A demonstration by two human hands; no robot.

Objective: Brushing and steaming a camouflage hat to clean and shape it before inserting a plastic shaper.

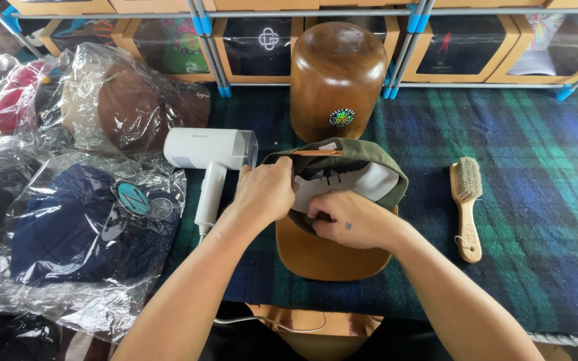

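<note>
An olive green cap (369, 157) with a tan brim (326, 257) lies upside down on the plaid blanket, its white lining facing up. My left hand (265, 194) grips the cap's inner rim at the left side. My right hand (349, 220) presses its fingers into the sweatband near the brim. Both hands are inside the cap's opening, close together.
A brown wooden hat block (337, 73) stands just behind the cap. A white handheld steamer (212, 157) lies to the left, a wooden brush (466, 207) to the right. Several caps in clear plastic bags (88, 227) pile at the left. Shelved boxes (255, 43) line the back.
</note>
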